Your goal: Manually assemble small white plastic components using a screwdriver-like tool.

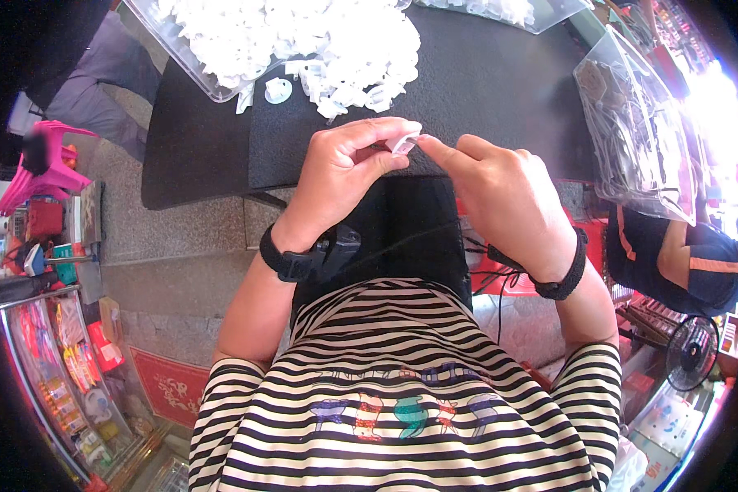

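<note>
Just off the table's near edge, my left hand (336, 176) pinches a small white plastic part (401, 144) between thumb and fingers. The part is curved, with a hollow or notch facing me. My right hand (504, 189) comes in from the other side, its index fingertip at the part's right edge. The remaining right fingers are curled, and the thumb is hidden beneath, so whatever they may hold cannot be seen. Beyond my hands, a heap of similar white plastic parts (361, 66) lies on the black table (500, 90), with one round white piece (278, 90) apart from it.
A clear tub (213, 86) full of white parts stands at the far left, another clear tub (541, 18) at the back. On the right stands a clear bin (640, 123) with thin, clear plastic pieces. A pink stool (53, 168), a fan (692, 353) and other people are around.
</note>
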The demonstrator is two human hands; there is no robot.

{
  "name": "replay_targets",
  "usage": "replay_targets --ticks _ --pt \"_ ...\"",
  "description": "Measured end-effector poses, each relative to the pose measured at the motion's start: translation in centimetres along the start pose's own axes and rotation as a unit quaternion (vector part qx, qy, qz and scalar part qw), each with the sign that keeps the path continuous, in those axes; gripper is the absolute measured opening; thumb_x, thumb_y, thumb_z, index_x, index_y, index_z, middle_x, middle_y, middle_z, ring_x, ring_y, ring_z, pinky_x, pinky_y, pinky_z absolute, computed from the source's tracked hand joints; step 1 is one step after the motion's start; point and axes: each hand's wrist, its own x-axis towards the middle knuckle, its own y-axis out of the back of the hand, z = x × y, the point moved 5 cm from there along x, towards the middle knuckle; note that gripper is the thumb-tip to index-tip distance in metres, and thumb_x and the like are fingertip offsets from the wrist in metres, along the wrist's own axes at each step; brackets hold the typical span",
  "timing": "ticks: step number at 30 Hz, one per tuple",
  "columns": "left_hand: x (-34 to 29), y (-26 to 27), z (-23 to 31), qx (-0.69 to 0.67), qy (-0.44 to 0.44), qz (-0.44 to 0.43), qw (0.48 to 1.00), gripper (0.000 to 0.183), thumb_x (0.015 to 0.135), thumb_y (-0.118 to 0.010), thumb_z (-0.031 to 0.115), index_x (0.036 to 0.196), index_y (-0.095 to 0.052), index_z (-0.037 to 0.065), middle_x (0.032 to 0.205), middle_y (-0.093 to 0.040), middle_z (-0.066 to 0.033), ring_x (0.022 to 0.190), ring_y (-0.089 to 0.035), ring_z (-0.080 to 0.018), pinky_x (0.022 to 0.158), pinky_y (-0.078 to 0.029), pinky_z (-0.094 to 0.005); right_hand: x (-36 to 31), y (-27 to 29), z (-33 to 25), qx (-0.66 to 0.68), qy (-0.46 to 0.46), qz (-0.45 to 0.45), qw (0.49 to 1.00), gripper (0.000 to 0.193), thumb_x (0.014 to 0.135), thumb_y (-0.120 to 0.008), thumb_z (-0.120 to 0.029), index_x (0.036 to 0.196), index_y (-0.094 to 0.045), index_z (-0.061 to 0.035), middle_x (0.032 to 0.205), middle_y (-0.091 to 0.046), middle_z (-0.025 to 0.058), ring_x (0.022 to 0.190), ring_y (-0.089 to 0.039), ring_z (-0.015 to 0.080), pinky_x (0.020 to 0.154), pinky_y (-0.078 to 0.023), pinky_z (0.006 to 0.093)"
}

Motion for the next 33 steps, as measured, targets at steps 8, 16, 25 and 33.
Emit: replay_targets --ticks 8,16,25,33 --pt "0.1 0.4 -0.5 -0.108 0.008 0.015 0.994 0.036 0.083 -0.072 -0.003 0.118 -0.066 0.001 0.104 -0.069 -0.0047 0.093 -0.064 -0.0096 0.085 -0.054 -0.0245 -1.4 1.0 0.1 0.036 -0.037 0.036 0.998 0.045 0.079 -0.062 -0.001 0.122 -0.066 -0.0143 0.073 -0.052 0.0083 0.060 -0.058 0.0272 0.055 -0.048 0.0370" --pt "0.1 0.5 -0.5 -0.093 0.015 0.007 0.996 0.037 0.082 -0.072 -0.004 0.118 -0.065 0.000 0.103 -0.068 -0.0063 0.091 -0.064 -0.0099 0.083 -0.055 -0.0245 -1.4 0.0 -0.4 -0.006 -0.032 0.047 0.998 0.048 0.077 -0.063 0.000 0.122 -0.067 -0.0176 0.073 -0.049 0.0061 0.059 -0.058 0.0246 0.053 -0.047 0.0372" --pt "0.1 0.4 -0.6 -0.120 0.020 0.010 0.993 0.035 0.083 -0.072 -0.004 0.117 -0.065 -0.002 0.102 -0.068 -0.0069 0.091 -0.065 -0.0108 0.083 -0.056 -0.0252 -1.2 -0.2 -0.8 -0.018 -0.025 0.039 0.999 0.051 0.077 -0.064 0.000 0.125 -0.065 -0.0183 0.077 -0.049 0.0067 0.061 -0.059 0.0251 0.054 -0.048 0.0377" --pt "0.0 0.1 -1.0 -0.099 0.021 0.024 0.995 0.032 0.082 -0.073 -0.004 0.114 -0.067 -0.002 0.103 -0.069 -0.0061 0.092 -0.065 -0.0119 0.083 -0.056 -0.0256 -0.5 -1.3 -1.7 -0.077 -0.020 0.008 0.997 0.055 0.074 -0.063 -0.001 0.127 -0.062 -0.0151 0.079 -0.050 0.0071 0.064 -0.060 0.0253 0.056 -0.050 0.0373"
